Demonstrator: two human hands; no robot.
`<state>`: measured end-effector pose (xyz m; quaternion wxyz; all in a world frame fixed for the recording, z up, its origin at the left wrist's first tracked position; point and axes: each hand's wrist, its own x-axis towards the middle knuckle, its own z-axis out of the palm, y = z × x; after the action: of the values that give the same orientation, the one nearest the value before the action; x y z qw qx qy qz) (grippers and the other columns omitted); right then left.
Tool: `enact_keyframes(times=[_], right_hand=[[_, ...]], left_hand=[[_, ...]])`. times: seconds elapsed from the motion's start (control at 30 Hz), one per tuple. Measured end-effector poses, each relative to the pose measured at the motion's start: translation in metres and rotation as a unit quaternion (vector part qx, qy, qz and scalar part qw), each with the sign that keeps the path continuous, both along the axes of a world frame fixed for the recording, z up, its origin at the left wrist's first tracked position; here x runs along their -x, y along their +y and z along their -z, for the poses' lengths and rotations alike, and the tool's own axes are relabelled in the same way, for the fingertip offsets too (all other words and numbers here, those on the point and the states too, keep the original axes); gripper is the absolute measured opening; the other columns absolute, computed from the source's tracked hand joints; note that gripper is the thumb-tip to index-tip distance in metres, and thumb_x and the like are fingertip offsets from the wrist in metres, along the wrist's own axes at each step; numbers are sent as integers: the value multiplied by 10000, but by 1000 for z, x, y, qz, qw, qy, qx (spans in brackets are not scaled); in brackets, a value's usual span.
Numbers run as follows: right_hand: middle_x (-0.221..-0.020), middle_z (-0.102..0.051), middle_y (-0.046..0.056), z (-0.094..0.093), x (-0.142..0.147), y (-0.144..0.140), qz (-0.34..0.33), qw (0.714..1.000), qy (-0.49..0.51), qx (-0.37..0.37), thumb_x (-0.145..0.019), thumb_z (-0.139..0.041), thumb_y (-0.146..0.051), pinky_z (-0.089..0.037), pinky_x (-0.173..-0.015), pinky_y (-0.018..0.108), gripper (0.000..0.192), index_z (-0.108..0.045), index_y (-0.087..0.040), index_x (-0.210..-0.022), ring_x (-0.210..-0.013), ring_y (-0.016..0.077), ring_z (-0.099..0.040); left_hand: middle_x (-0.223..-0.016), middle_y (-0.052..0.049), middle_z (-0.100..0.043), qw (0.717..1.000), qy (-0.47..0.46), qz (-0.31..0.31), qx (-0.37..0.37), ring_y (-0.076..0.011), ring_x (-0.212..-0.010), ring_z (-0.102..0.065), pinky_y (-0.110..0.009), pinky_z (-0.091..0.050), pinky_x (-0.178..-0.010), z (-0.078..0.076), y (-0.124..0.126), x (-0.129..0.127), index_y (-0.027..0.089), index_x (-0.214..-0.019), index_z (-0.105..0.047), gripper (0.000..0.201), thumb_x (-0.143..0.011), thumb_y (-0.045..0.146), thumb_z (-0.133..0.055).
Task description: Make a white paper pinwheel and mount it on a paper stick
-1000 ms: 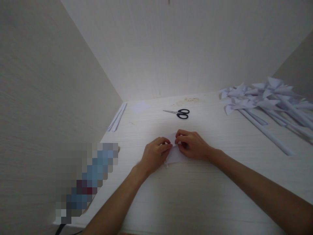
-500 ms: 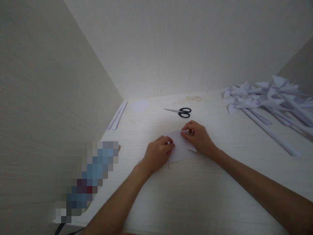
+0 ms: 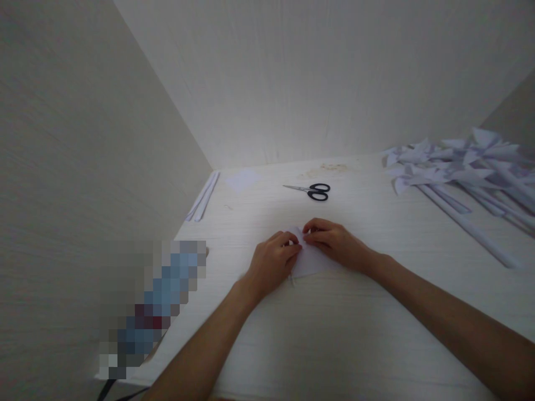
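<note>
A piece of white paper [image 3: 313, 265] lies low over the table, between my two hands. My left hand [image 3: 273, 260] pinches its left part, thumb and forefinger closed together. From the upper right, my right hand [image 3: 340, 243] has its fingertips closed on the paper's top edge, close to the left fingertips. Part of the sheet is hidden beneath the right hand. A short pale strand [image 3: 292, 281] sticks out below my left hand. Beyond the hands lie scissors [image 3: 318, 192] with black handles, blades pointing left.
Several white paper pinwheels [image 3: 460, 161] with rolled paper sticks are heaped at the right. Two rolled paper sticks [image 3: 203, 197] and a flat paper sheet [image 3: 242, 180] lie back left. Pale thin scraps [image 3: 333, 167] rest near the wall. A blurred-out bluish object [image 3: 167, 284] stands left.
My right hand has moved left and slightly down, bringing the paper's upper right part toward my left fingertips. The left hand keeps its pinch. The whole view has shifted slightly.
</note>
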<state>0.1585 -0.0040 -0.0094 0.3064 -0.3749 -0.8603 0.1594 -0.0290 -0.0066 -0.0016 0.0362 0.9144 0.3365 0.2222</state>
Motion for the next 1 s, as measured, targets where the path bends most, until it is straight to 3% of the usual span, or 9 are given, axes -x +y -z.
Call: enact_keyframes(times=[0.13,0.33,0.63,0.83,1.0], right_hand=[[-881,-572,73,-2,-1,-1,-2,1000,-11,-8,-831,-430,-151,-456,-710,250,210,-631,-159,-771,-773,133,-543],[-817,-584,88,-3,1,-2,10,994,-56,-89,-825,-446,-160,-445,-684,307,207,-629,-135,-732,-749,171,-517],[-762,-583,74,-6,3,-4,-20,991,-84,-98,-830,-444,-165,-428,-670,290,202,-628,-130,-753,-703,159,-513],[-834,-564,68,-11,2,-9,-2,994,-102,-40,-801,-468,-157,-374,-734,339,176,-618,-152,-710,-775,171,-487],[-973,-500,83,-14,-3,-16,20,995,-96,16,-696,-486,-84,-331,-782,397,163,-617,-169,-743,-888,210,-442]], left_hand=[[-863,-26,-617,1000,0,-5,-1,-113,-743,-532,-231,-462,-650,1,0,0,177,-791,-640,157,-771,161,-485],[-846,-31,-615,1000,4,-9,1,-112,-732,-531,-229,-462,-645,0,0,-2,177,-788,-638,158,-776,172,-481],[-855,-31,-612,1000,-8,-5,-5,-118,-745,-528,-238,-461,-653,0,0,-2,179,-782,-634,155,-776,174,-479],[-866,-33,-608,1000,-31,1,2,-127,-765,-505,-244,-457,-652,0,1,-2,173,-784,-637,159,-763,147,-481],[-909,-52,-589,998,-55,35,-2,-151,-852,-473,-292,-437,-763,-1,3,-2,174,-829,-643,174,-737,127,-503]])
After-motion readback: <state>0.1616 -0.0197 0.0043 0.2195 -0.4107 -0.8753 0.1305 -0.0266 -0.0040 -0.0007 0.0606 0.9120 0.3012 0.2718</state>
